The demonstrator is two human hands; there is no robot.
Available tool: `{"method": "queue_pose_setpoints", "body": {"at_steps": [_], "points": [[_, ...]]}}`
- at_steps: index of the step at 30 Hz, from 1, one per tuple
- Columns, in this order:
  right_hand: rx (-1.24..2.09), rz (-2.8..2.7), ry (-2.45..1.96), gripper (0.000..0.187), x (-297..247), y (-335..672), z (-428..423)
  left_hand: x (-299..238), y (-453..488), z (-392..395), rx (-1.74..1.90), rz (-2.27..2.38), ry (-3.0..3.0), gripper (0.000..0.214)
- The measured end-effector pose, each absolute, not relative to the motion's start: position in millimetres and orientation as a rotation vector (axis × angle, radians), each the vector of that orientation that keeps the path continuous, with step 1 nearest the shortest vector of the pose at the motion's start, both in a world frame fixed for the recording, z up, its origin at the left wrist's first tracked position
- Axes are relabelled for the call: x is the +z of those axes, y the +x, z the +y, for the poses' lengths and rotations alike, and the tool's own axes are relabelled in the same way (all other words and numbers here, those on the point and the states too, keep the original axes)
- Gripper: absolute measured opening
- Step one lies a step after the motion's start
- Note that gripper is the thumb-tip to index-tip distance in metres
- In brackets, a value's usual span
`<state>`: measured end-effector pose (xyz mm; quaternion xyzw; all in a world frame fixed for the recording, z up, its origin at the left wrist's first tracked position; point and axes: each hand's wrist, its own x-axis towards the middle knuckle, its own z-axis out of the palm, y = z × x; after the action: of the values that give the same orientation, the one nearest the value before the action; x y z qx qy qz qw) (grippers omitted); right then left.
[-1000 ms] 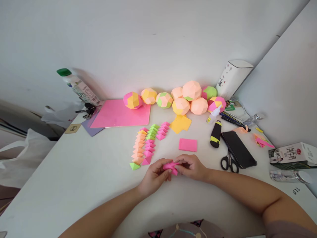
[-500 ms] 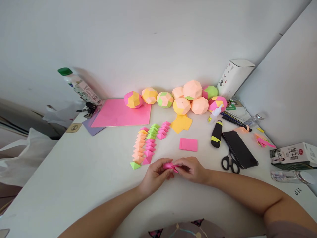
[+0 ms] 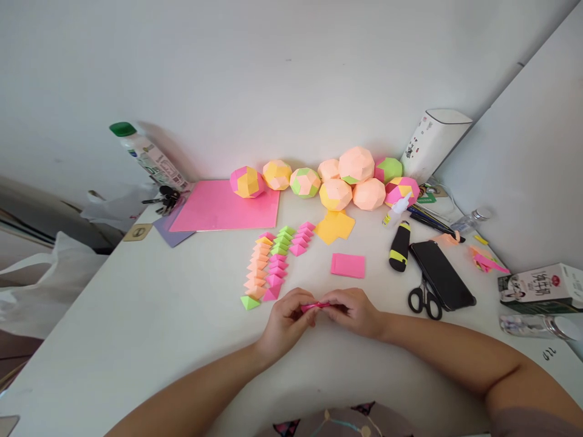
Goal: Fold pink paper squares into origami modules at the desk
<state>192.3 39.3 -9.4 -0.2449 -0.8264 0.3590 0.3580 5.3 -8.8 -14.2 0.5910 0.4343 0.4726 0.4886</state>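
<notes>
Between my two hands is a small folded piece of pink paper, edge-on to me and partly covered by fingers. My left hand pinches its left end, and my right hand pinches the right end. Just beyond them lies a pad of pink paper. To the left, folded paper units stand in rows: peach ones, green ones and pink ones. Yellow paper sheets lie farther back.
Several faceted paper balls line the wall. On the right are scissors, a phone, a black-and-yellow cutter, a glue bottle and a milk carton. A pink board and a green-capped bottle stand left.
The pink paper was spread apart at its right end; now it is pressed into a thin, flat strip. Both hands stay in nearly the same place.
</notes>
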Motion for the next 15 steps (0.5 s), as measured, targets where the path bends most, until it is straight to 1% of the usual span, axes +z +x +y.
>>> {"method": "queue_pose_setpoints", "body": {"at_steps": [6, 15], "points": [[1.260, -2.029, -0.766, 0.018, -13.1, 193.8, 40.7, -14.1, 4.5, -7.6, 1.183, 1.046, 1.419, 0.010], [1.506, -1.926, -0.844, 0.022, -7.8, 192.6, 43.2, -9.2, 4.9, -8.9, 1.137, 1.090, 1.407, 0.014]]}}
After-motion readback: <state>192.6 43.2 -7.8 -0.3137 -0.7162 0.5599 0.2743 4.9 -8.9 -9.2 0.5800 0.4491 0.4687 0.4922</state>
